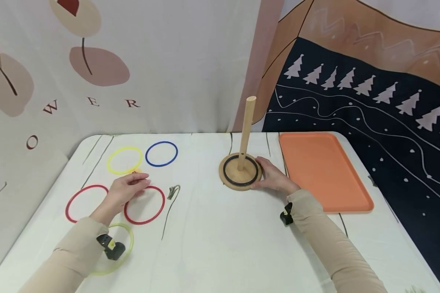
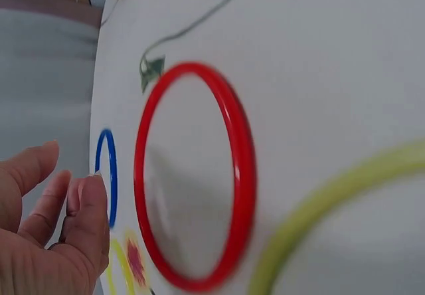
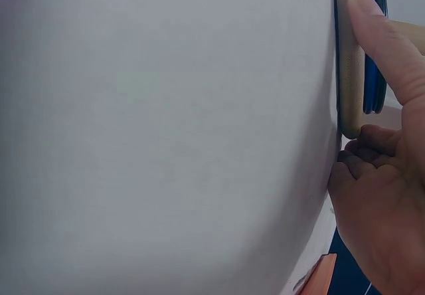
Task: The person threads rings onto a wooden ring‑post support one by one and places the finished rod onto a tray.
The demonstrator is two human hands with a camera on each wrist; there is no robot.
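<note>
A wooden ring-toss stand (image 1: 246, 130) with an upright peg and round base (image 1: 225, 181) stands right of the middle of the table. A black ring (image 1: 258, 173) lies on its base around the peg; the right wrist view also shows a blue ring (image 3: 370, 76) there. My right hand (image 1: 273, 177) holds the base's right edge between thumb and fingers. My left hand (image 1: 126, 191) hovers, holding nothing, over the gap between a red ring (image 1: 163, 201) and another red ring (image 1: 67, 207). In the left wrist view its fingers (image 2: 86, 222) are loosely bent beside the nearer red ring (image 2: 242, 169).
A yellow ring (image 1: 110, 156) and a blue ring (image 1: 177, 152) lie at the back left. Below my left sleeve lies a yellow-green ring (image 1: 132, 240). An orange tray (image 1: 322, 175) is on the right. The tablecloth has printed leaves and stems (image 1: 173, 191).
</note>
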